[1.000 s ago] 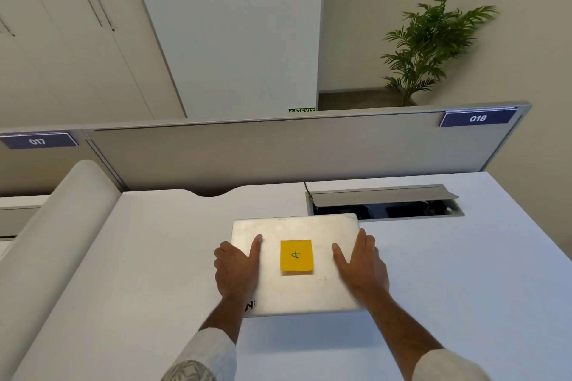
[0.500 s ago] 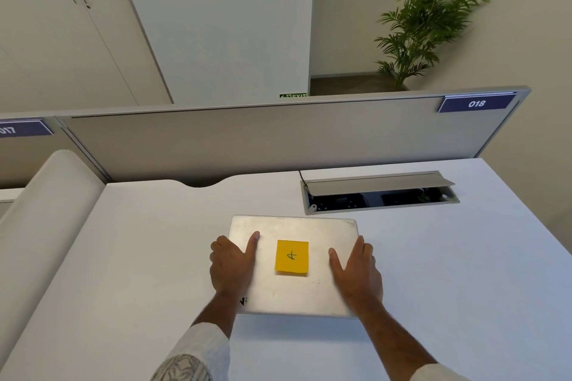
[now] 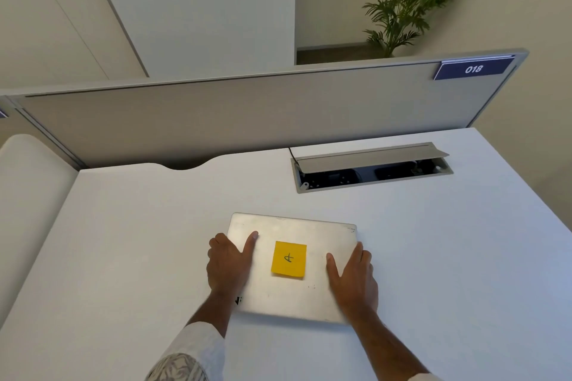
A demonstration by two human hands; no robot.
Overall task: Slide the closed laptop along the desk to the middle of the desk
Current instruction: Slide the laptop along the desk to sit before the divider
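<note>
In the head view, the closed laptop (image 3: 278, 294) was seen flat near the middle of the tabletop (image 3: 123, 241). Its left edge was clamped by the left hand (image 3: 230, 263), thumb on the lid. The right hand (image 3: 353, 275) was pressed flat, fingers straight, on the right edge, presumably so it could be slid without turning.

Single view: head-worn, wide-angle. Sits above near edge of desk (image 3: 123, 257) and faces forward and down across it. Close range: forearms enter at bottom edge, laptop (image 3: 294, 297) lies just below frame centre. Upper half reaches past partition (image 3: 216, 120) to plant (image 3: 408, 0) and cupboards (image 3: 46, 25) well behind. Horizon tilts slightly; straight lines lean outward near frame edges.
</note>
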